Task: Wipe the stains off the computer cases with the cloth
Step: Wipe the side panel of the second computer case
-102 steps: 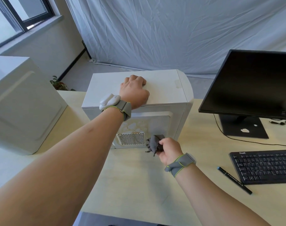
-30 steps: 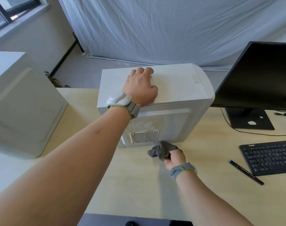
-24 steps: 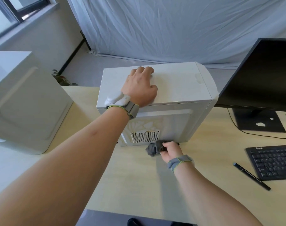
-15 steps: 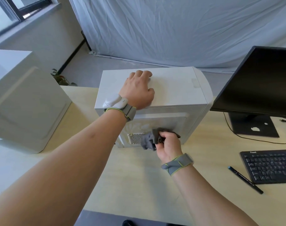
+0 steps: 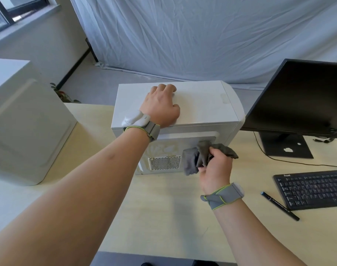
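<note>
One cloth [image 5: 197,159] bunched in right fingers [image 5: 214,153].

Single head cam, wide-angle, worn high, looking fwd and down over desk [image 5: 163,217]. Close on both forearms; white computer case [image 5: 202,104] mid-frame, near. Monitor [image 5: 298,96] cut off at right edge, draped backdrop [image 5: 202,35] filling far end.

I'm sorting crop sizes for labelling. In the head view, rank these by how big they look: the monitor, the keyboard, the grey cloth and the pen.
Largest to smallest as they appear:
1. monitor, though the frame cuts it off
2. keyboard, also cut off at the right edge
3. grey cloth, bunched in the right hand
4. pen
</note>
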`<state>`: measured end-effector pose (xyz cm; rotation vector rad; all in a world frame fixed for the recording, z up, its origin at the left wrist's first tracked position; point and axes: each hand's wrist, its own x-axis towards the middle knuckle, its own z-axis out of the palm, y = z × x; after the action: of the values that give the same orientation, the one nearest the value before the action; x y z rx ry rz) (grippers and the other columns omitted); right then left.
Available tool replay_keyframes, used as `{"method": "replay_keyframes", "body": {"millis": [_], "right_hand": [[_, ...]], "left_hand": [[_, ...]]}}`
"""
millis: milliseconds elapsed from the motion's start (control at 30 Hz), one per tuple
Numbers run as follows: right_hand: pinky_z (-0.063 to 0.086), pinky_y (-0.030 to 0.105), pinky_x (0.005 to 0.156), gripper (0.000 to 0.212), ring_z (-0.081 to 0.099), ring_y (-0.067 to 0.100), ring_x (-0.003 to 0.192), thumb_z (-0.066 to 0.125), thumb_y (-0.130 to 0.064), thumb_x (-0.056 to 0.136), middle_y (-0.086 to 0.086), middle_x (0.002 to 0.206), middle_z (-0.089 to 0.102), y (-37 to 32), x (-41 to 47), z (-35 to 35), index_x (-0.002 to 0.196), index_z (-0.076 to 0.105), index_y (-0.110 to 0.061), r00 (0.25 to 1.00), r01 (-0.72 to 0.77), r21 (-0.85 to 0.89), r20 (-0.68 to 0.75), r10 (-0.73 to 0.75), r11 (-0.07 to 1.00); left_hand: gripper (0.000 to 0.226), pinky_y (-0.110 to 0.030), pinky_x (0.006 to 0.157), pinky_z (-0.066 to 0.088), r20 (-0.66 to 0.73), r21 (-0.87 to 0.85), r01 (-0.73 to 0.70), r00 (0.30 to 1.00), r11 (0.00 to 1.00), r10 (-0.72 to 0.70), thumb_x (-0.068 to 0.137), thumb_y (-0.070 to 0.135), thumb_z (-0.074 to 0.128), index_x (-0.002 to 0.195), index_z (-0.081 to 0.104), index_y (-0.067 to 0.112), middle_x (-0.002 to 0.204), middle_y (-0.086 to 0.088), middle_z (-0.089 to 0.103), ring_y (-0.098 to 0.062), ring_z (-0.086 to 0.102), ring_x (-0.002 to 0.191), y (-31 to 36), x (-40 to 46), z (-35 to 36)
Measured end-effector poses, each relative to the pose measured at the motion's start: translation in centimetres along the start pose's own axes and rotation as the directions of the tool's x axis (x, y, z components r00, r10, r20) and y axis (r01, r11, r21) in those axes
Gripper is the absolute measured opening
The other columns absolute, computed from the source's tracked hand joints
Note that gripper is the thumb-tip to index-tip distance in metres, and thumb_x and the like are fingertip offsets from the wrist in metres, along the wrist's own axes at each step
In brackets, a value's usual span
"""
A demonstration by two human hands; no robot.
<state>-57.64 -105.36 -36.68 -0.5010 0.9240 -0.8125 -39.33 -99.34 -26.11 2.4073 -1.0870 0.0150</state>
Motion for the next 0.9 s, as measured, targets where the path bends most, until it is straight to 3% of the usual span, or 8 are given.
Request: {"method": "replay_keyframes", "body": {"millis": [167, 300, 433, 533, 600, 700, 767, 900], "right_hand": [[0.052, 0.040, 0.088, 0.022, 0.064, 0.023, 0.088, 0.064, 0.002, 0.091, 0.007, 0.097, 0.065, 3.6, -2.2, 3.8, 0.094, 0.054, -0.017, 0.961, 0.272, -0.260, 0.029, -0.274, 0.926], [0.056, 0.042, 0.090, 0.020, 0.068, 0.019, 0.087, 0.075, -0.011, 0.083, 0.000, 0.092, 0.070, 7.0, -3.8, 4.8, 0.092, 0.060, -0.022, 0.968, 0.249, -0.437, 0.104, -0.227, 0.864], [0.056, 0.042, 0.084, 0.023, 0.066, 0.018, 0.080, 0.074, -0.006, 0.083, 0.002, 0.089, 0.067, 5.6, -4.3, 3.7, 0.098, 0.058, -0.014, 0.978, 0.196, -0.332, 0.135, -0.159, 0.923], [0.054, 0.045, 0.086, 0.026, 0.063, 0.021, 0.084, 0.071, -0.011, 0.085, 0.007, 0.095, 0.062, 2.9, -3.7, 3.1, 0.102, 0.051, -0.015, 0.948, 0.312, -0.197, -0.007, -0.319, 0.930], [0.052, 0.044, 0.085, 0.025, 0.062, 0.021, 0.086, 0.068, -0.015, 0.087, 0.007, 0.096, 0.061, 1.2, -3.4, 3.1, 0.102, 0.048, -0.014, 0.923, 0.370, -0.164, -0.045, -0.382, 0.914], [0.049, 0.029, 0.070, 0.025, 0.053, 0.014, 0.072, 0.065, -0.002, 0.088, 0.005, 0.087, 0.051, 1.4, -4.3, 4.1, 0.097, 0.043, -0.011, 0.920, 0.388, -0.195, 0.023, -0.391, 0.901], [0.049, 0.028, 0.070, 0.033, 0.050, 0.014, 0.068, 0.067, 0.004, 0.083, 0.004, 0.085, 0.048, 3.3, -5.3, 5.4, 0.096, 0.041, -0.011, 0.913, 0.402, -0.313, 0.057, -0.405, 0.861], [0.053, 0.028, 0.087, 0.038, 0.066, 0.014, 0.087, 0.077, -0.010, 0.079, -0.002, 0.099, 0.067, 7.4, -6.5, 7.5, 0.105, 0.051, -0.020, 0.938, 0.322, -0.463, 0.041, -0.343, 0.826]], "left_hand": [[0.054, -0.037, 0.102, 0.038, 0.020, -0.002, 0.004, 1.000, 1.000, -0.004, 0.085, 0.023, 0.050, 0.138, 0.048, 0.017, 0.135, -0.004, 0.052, -0.027, 0.042, 0.125, 0.0, 0.1, -0.1], [0.057, -0.037, 0.101, 0.041, 0.020, -0.150, 0.056, 0.998, 0.987, -0.054, 0.082, 0.019, 0.050, 0.139, 0.047, 0.017, 0.129, -0.001, 0.057, -0.024, 0.045, 0.122, -0.2, 0.3, -0.2], [0.051, -0.036, 0.089, 0.053, 0.045, -0.542, 0.194, 0.978, 0.818, -0.202, 0.080, 0.014, 0.052, 0.130, 0.057, 0.022, 0.119, 0.006, 0.063, -0.018, 0.058, 0.107, -0.9, 0.4, -0.9], [0.039, -0.018, 0.070, 0.052, 0.110, -0.694, 0.230, 0.970, 0.682, -0.215, 0.081, 0.012, 0.059, 0.119, 0.066, 0.019, 0.113, 0.008, 0.065, -0.012, 0.061, 0.094, -1.4, 0.4, -2.1], [0.033, -0.013, 0.074, 0.047, 0.125, -0.591, 0.194, 0.981, 0.783, -0.149, 0.089, 0.011, 0.062, 0.120, 0.068, 0.018, 0.115, 0.006, 0.067, -0.013, 0.063, 0.102, -1.9, 0.8, -3.0], [0.031, -0.024, 0.095, 0.042, 0.006, -0.186, -0.007, 1.000, 0.983, 0.008, 0.095, 0.017, 0.058, 0.123, 0.069, 0.018, 0.130, -0.001, 0.065, -0.021, 0.059, 0.119, -4.7, 0.3, -3.9], [0.030, -0.030, 0.103, 0.042, -0.019, -0.054, -0.103, 0.995, 0.993, 0.103, 0.098, 0.020, 0.055, 0.123, 0.068, 0.014, 0.132, -0.006, 0.063, -0.027, 0.056, 0.123, -7.1, -0.6, -3.9], [0.031, -0.036, 0.105, 0.043, 0.014, -0.035, -0.129, 0.991, 0.991, 0.130, 0.098, 0.024, 0.052, 0.124, 0.068, 0.016, 0.132, -0.006, 0.060, -0.029, 0.054, 0.121, -8.1, -0.8, -3.0]]}}
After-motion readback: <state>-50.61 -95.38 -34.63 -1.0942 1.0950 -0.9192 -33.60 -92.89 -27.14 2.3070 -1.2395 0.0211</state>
